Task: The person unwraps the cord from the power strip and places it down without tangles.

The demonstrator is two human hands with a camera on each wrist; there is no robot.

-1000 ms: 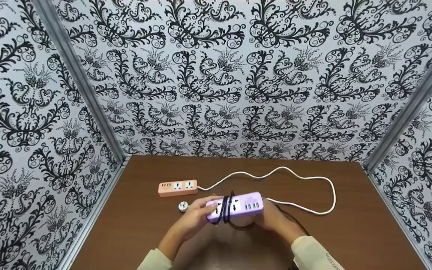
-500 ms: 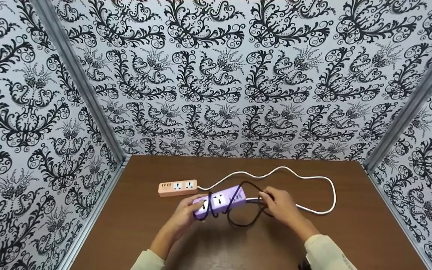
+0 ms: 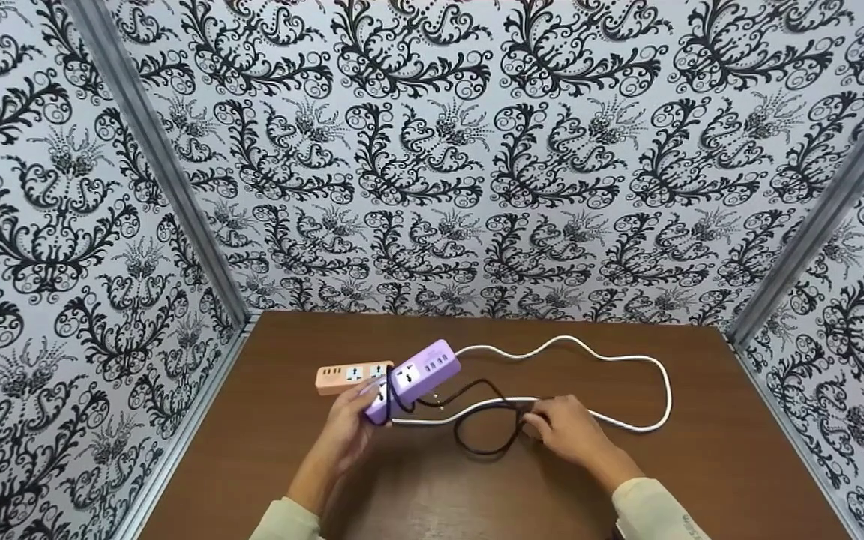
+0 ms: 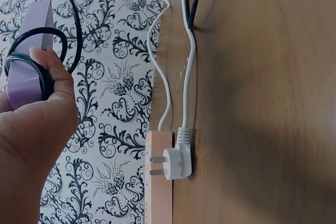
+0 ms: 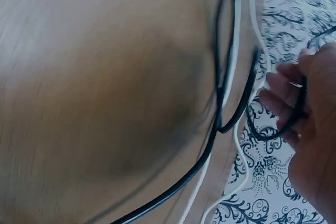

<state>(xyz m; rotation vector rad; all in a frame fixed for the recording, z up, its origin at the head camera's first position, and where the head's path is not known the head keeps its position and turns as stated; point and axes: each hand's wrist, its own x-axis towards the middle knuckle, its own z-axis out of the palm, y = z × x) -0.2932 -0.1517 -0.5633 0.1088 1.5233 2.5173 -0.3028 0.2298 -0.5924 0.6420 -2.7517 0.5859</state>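
My left hand (image 3: 348,421) grips one end of a purple power strip (image 3: 436,366), holding it tilted above the table. Wound round the gripped end is a black cord (image 3: 486,453), whose turns also show in the left wrist view beside my thumb. Off to the right, my right hand (image 3: 571,429) holds part of this cord between thumb and curled fingers. A loose loop of it hangs between the two hands. In the right wrist view the cord (image 5: 184,179) runs in slack strands past the fingers.
Behind the purple strip, an orange power strip (image 3: 333,381) lies on the brown table (image 3: 432,502). Its white cord (image 3: 668,390) makes a wide loop to the right. The white plug (image 4: 179,162) rests near the orange strip. Patterned walls (image 3: 432,187) enclose the table's back and sides.
The purple strip has moved left and tilted upward in my left hand. Fewer turns of black cord remain round it. My right hand has come out from behind the strip, drawing cord away rightward.
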